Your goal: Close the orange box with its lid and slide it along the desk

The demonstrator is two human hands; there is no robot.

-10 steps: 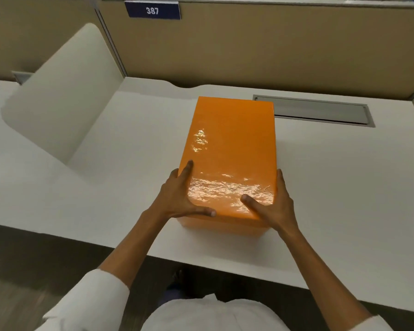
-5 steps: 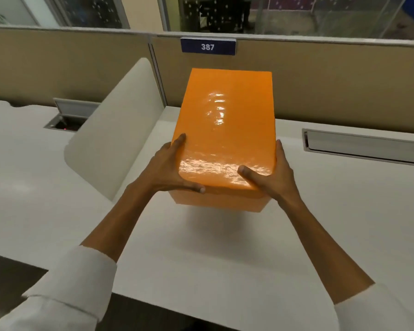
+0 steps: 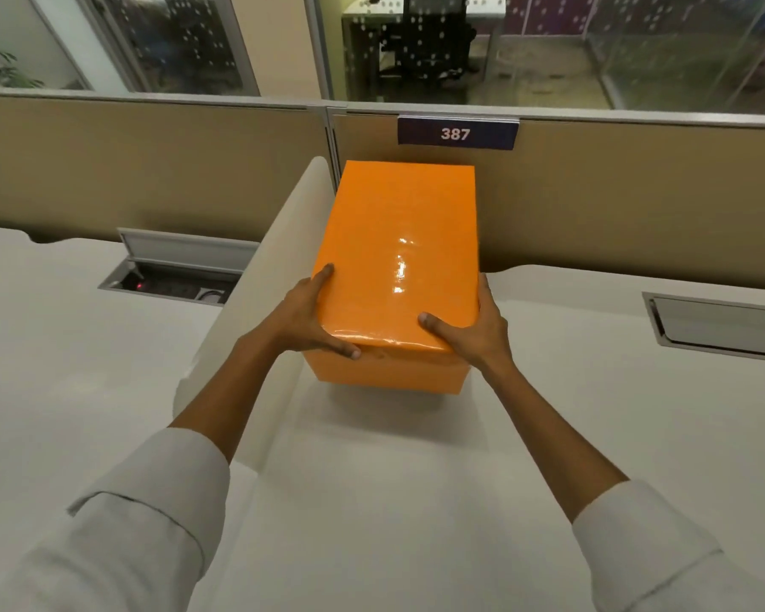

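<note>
The orange box [image 3: 398,258] sits on the white desk [image 3: 416,479] with its glossy lid on, its far end close to the tan partition. My left hand [image 3: 303,318] grips the near left corner, thumb along the front edge and fingers on the left side. On the near right corner my right hand [image 3: 478,331] holds the box, thumb on the lid and fingers down the right side. The fingers behind both sides are hidden.
A cream divider panel [image 3: 257,329] stands right beside the box on the left. A tan partition [image 3: 614,205] with a "387" sign [image 3: 456,133] closes the back. An open cable hatch [image 3: 173,276] lies at left, a shut hatch [image 3: 725,324] at right.
The box has travelled away from me across the desk toward the partition, both hands still on its near corners. My view has tilted up and shifted.
</note>
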